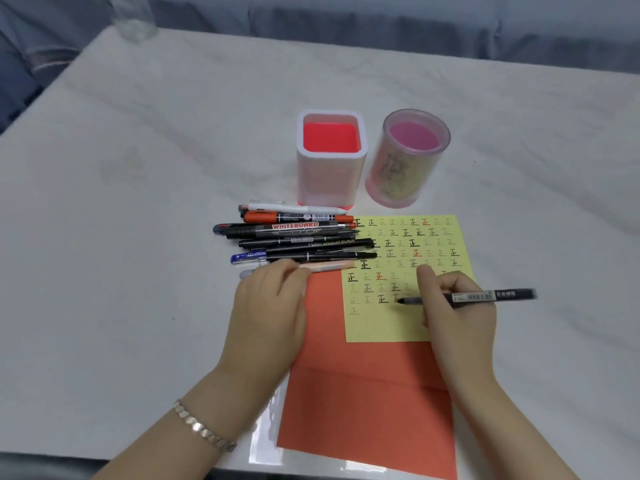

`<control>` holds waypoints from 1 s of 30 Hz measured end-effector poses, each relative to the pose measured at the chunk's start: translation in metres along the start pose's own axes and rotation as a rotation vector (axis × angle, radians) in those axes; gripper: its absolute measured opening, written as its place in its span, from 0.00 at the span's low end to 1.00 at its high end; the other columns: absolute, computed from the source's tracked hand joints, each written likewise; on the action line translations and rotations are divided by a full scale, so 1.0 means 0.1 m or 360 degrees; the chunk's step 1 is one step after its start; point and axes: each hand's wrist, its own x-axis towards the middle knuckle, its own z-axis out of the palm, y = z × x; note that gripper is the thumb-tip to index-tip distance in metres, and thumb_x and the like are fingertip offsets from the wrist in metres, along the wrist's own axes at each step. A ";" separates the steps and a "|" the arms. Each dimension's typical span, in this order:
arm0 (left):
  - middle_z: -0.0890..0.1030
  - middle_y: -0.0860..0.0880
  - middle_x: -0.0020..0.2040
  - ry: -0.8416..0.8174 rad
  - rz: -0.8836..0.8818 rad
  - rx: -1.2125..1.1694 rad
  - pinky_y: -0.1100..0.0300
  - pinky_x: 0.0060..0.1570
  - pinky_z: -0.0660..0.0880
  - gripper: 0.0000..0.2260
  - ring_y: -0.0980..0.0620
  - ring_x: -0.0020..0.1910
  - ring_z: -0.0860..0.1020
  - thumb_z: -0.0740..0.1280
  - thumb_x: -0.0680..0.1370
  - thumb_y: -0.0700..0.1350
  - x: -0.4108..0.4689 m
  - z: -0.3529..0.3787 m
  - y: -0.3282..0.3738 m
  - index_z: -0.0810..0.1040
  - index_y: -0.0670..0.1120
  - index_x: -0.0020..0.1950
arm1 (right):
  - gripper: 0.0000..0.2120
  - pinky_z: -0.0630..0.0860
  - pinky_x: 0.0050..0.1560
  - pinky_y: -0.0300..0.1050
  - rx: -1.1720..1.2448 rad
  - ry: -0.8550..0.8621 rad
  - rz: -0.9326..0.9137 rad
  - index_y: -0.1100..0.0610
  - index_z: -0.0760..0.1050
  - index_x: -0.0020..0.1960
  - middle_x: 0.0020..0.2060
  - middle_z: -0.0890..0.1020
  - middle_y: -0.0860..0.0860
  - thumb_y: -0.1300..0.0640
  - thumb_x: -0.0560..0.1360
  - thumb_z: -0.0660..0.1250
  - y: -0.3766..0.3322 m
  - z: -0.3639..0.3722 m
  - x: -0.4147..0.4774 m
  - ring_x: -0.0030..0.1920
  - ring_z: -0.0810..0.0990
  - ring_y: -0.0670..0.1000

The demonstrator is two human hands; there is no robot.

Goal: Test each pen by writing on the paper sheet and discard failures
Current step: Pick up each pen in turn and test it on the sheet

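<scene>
Now, on your white table, backed by a grey sofa, an orange sheet underlies the yellow paper sheet, with the pile of pens at its upper left, barrels running left to right. Your left hand lies palm down, fingertips at the pile's nearest pen; whether they grip it cannot be told. Your right hand pinches the black pen, barrel trailing right, tip pointing left onto the sheet's lower rows, so the next stroke looks to be the right hand's.
</scene>
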 end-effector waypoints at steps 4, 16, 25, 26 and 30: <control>0.79 0.44 0.45 -0.0163 -0.0036 0.0119 0.54 0.38 0.75 0.13 0.43 0.42 0.76 0.67 0.66 0.30 -0.06 -0.12 -0.04 0.79 0.41 0.48 | 0.17 0.64 0.26 0.34 -0.0041 -0.0083 0.0040 0.59 0.67 0.29 0.16 0.72 0.44 0.55 0.74 0.67 -0.02 -0.12 0.03 0.20 0.66 0.43; 0.79 0.56 0.43 -0.0217 -0.0759 -0.1037 0.75 0.41 0.68 0.06 0.66 0.40 0.74 0.67 0.76 0.41 0.15 -0.37 0.46 0.79 0.53 0.44 | 0.23 0.79 0.37 0.38 0.0526 -0.0439 0.0228 0.57 0.81 0.39 0.35 0.85 0.56 0.41 0.72 0.56 -0.21 -0.21 -0.01 0.36 0.84 0.53; 0.83 0.56 0.41 -0.0132 -0.0666 -0.1490 0.70 0.37 0.72 0.11 0.56 0.39 0.77 0.73 0.69 0.39 0.30 -0.54 0.82 0.83 0.57 0.39 | 0.27 0.77 0.33 0.38 0.0885 -0.0616 0.0192 0.58 0.84 0.34 0.29 0.82 0.62 0.37 0.63 0.58 -0.55 -0.42 -0.03 0.29 0.81 0.56; 0.83 0.56 0.41 -0.0133 -0.0662 -0.1473 0.69 0.37 0.71 0.12 0.53 0.39 0.77 0.73 0.69 0.39 0.30 -0.54 0.83 0.83 0.58 0.39 | 0.27 0.77 0.32 0.38 0.0884 -0.0618 0.0189 0.58 0.83 0.33 0.28 0.82 0.62 0.37 0.63 0.57 -0.57 -0.44 -0.04 0.29 0.80 0.56; 0.82 0.56 0.41 -0.0145 -0.0646 -0.1419 0.72 0.34 0.68 0.13 0.48 0.38 0.74 0.73 0.69 0.39 0.30 -0.57 0.85 0.83 0.59 0.40 | 0.27 0.77 0.33 0.38 0.0812 -0.0622 0.0146 0.58 0.83 0.33 0.28 0.82 0.62 0.37 0.63 0.57 -0.61 -0.46 -0.06 0.28 0.80 0.56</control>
